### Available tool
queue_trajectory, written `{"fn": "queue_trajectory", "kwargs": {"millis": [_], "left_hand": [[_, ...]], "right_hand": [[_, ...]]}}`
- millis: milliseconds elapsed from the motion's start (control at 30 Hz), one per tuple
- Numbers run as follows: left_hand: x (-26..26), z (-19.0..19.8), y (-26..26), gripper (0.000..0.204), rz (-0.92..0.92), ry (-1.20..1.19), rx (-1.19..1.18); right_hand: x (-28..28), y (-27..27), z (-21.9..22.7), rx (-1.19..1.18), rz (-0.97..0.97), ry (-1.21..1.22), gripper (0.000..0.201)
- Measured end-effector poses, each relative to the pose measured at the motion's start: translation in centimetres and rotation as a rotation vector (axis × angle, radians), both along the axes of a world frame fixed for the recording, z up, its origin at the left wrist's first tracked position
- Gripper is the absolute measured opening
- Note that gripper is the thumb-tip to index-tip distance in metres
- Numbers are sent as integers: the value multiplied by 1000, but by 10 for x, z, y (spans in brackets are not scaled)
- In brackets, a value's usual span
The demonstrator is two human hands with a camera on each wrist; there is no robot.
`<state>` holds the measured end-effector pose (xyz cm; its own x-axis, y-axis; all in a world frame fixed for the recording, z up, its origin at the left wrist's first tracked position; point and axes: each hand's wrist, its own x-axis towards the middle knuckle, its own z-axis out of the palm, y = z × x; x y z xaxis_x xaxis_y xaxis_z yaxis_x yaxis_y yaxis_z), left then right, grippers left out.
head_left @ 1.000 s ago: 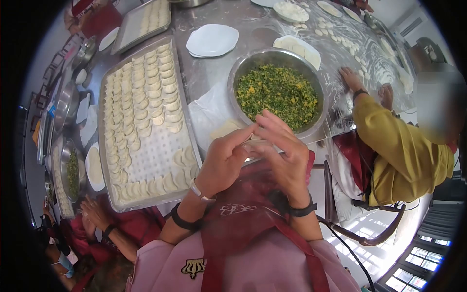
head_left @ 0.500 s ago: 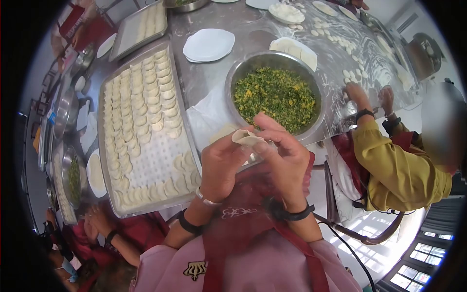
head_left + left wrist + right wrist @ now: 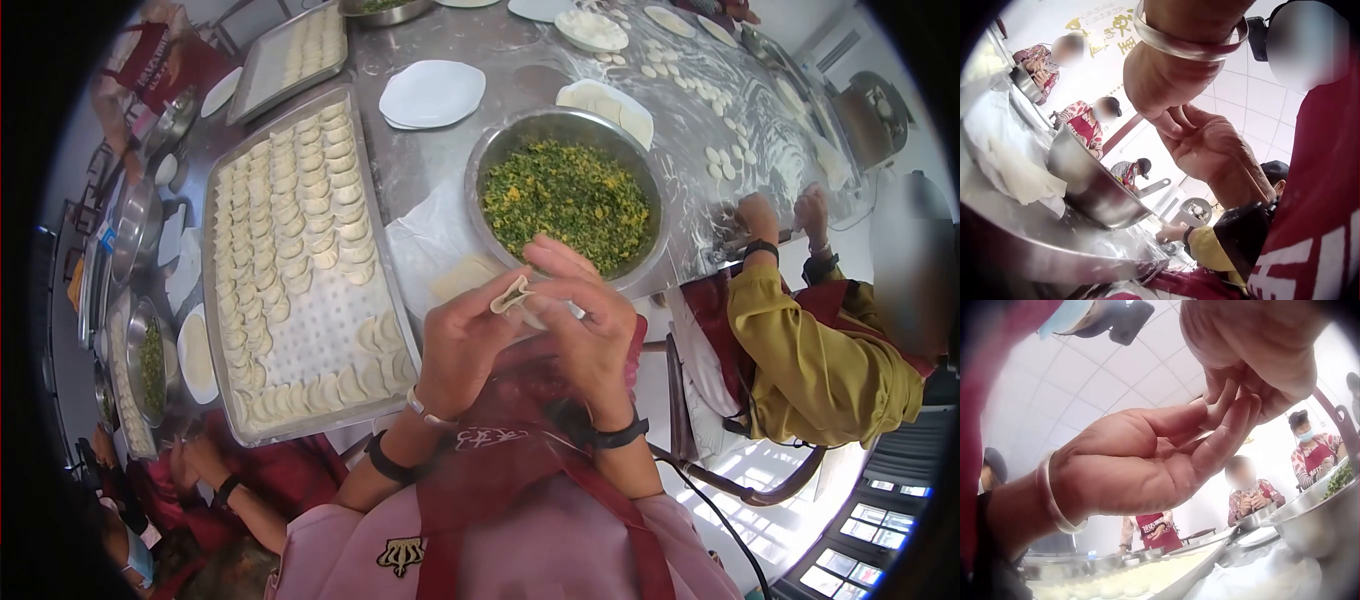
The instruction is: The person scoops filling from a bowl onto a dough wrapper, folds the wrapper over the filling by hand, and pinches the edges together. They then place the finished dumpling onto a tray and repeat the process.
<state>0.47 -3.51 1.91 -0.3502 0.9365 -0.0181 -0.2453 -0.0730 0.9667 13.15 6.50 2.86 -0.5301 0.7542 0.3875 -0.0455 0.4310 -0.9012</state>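
Between both hands, above the near edge of the filling bowl (image 3: 654, 240), a folded dough wrapper (image 3: 508, 297) shows a little green filling in its opening. My left hand (image 3: 458, 345), with a silver bracelet, pinches one side of it; my right hand (image 3: 585, 335) pinches the other, its upper fingers extended. From the right wrist, pale dough (image 3: 1218, 411) shows between the fingertips of the left hand (image 3: 1135, 462) and right hand (image 3: 1260, 353). In the left wrist view, the left hand (image 3: 1169, 81) hides the dough from sight beside the right hand (image 3: 1213, 150).
A large tray (image 3: 310, 345) of dumplings lies left of the bowl. Flat wrappers (image 3: 465, 277) lie behind my hands on white cloth (image 3: 415, 235). White plates (image 3: 432, 93) stand farther back. A person in a yellow sleeve (image 3: 800, 340) works at the right; another person's hands (image 3: 200, 460) are lower left.
The wrapper has turned and tilted between my fingers, and its filled opening shows more clearly. At the right, the other person's hands have moved nearer the table edge.
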Motion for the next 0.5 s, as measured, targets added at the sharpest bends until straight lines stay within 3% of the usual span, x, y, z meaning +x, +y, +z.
{"fn": "queue_trajectory", "kwargs": {"millis": [133, 233, 500], "left_hand": [[0, 12, 1, 41, -14, -26, 18], [1, 6, 2, 44, -36, -45, 36], [6, 8, 1, 48, 9, -98, -25]], "right_hand": [[-6, -4, 10, -58, -63, -4, 29], [-6, -2, 13, -74, -2, -28, 29], [-7, -4, 4, 216, -18, -53, 17]]}}
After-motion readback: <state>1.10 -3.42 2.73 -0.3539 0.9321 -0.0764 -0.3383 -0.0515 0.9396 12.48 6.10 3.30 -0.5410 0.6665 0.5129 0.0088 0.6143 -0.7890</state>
